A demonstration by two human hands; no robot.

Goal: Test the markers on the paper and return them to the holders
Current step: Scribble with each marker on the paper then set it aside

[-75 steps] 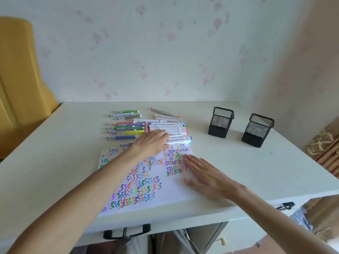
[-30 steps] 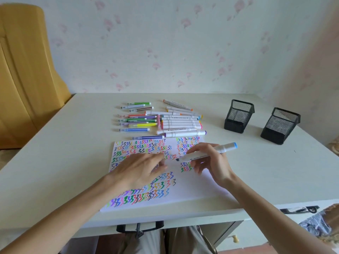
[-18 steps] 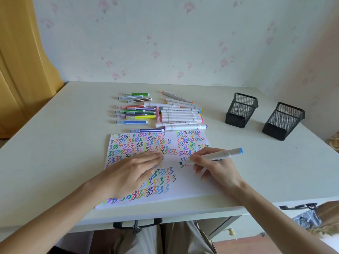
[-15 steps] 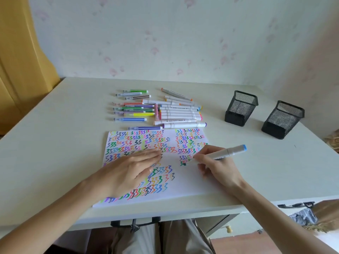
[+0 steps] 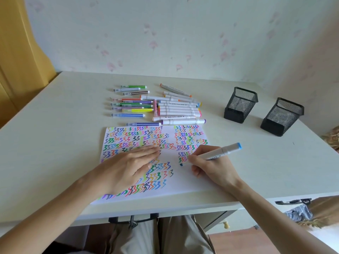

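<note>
Right hand [image 5: 212, 167] curled round a white marker [image 5: 212, 156], pinched near its lower end between thumb and fingers [image 5: 197, 153]; blue tip down on the paper [image 5: 185, 182], just below a short stack of zigzag marks, blue cap end slanting up and away to the right. Dark print along the barrel, too small to read.

Left hand [image 5: 128, 169] pressed flat on the sheet, fingers straight and together, holding nothing, covering part of the coloured squiggles in the middle.

Paper lying on the table [image 5: 55, 143] at the near edge, mostly filled with rows of zigzags in many colours (bare strip left along the right and near side).

Beyond the sheet, two clusters lying flat: thin coloured pens [image 5: 131, 105] on the left, thick white markers [image 5: 178, 109] on the right, packed side by side, nearest ones just beside the far edge of the paper. Lettering on several white barrels, unreadable.

Further right, well apart from the hand, two black mesh holders standing upright: the nearer-to-centre holder [image 5: 240, 105] and the outer holder [image 5: 281, 116], close to the table's right edge. Nothing visible through the mesh of either.
</note>
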